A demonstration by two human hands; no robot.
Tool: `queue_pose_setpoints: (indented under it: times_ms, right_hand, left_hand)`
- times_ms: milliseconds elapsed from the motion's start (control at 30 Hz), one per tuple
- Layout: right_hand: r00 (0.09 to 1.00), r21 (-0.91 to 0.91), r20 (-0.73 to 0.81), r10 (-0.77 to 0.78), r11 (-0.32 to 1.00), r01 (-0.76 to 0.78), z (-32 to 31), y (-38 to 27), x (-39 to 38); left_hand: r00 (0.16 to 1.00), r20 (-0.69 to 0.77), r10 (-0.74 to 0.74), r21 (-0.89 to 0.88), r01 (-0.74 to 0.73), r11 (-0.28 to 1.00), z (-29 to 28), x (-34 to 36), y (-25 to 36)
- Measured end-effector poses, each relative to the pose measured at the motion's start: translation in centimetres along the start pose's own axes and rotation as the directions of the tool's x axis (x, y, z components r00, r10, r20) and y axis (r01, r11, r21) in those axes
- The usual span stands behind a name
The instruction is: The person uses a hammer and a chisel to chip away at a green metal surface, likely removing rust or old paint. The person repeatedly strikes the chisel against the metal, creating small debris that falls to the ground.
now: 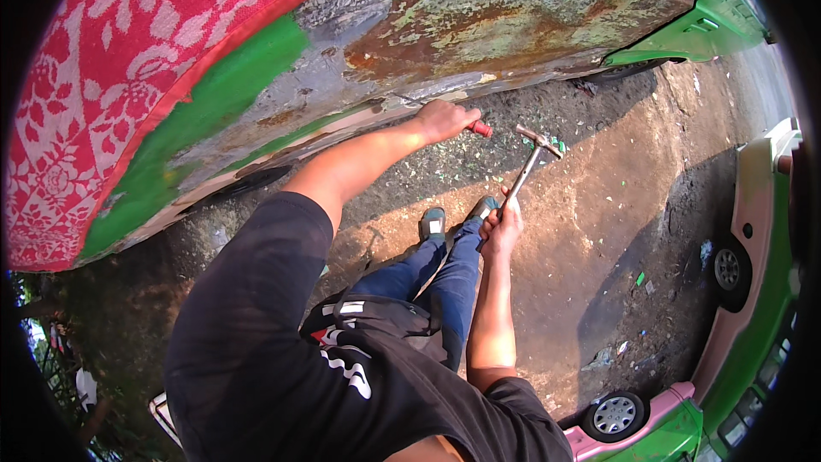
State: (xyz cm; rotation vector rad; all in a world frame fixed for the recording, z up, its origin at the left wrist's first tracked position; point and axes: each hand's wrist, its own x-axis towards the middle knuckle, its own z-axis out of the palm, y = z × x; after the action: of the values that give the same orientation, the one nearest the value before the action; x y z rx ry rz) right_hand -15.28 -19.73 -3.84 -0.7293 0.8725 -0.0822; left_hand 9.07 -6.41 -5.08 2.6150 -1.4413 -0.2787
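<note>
My left hand (443, 120) is closed on a red-handled tool (481, 128) with a thin metal shank pointing at the lower part of a car's body panel (513, 21). The panel is rusty and scraped, with patches of green paint and grey. My right hand (503, 227) grips a metal hammer (539, 144) by its shaft; the head is raised a little to the right of the red handle, apart from it. A red and white flowered cloth (111, 51) lies over the upper part of the vehicle.
Dirt ground (581, 248) with scattered green chips and litter lies beneath my feet. A green and pink vehicle (740, 316) with two visible wheels stands along the right. Plants and debris (64, 359) are at the lower left. A road surface shows at the upper right.
</note>
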Motion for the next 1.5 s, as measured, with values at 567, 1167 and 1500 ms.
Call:
queue_pose_setpoints:
  times_ms: [567, 1167, 1500]
  right_hand:
    - [1.000, -0.068, 0.012, 0.019, 0.998, -0.018, 1.8, 0.3, -0.6]
    - [0.999, -0.186, 0.029, 0.036, 0.982, -0.030, 1.5, 0.1, 0.5]
    - [0.995, -0.123, 0.070, -0.069, 0.989, 0.077, 0.8, -4.0, -0.1]
  left_hand:
    - [0.990, -0.090, -0.113, -0.066, 0.107, 0.992, 0.1, 0.4, -0.8]
    - [0.983, 0.034, -0.179, -0.071, 0.181, 0.981, -0.7, 0.3, -1.0]
    - [0.988, -0.034, -0.150, -0.117, 0.145, 0.982, -2.4, -1.2, 0.1]
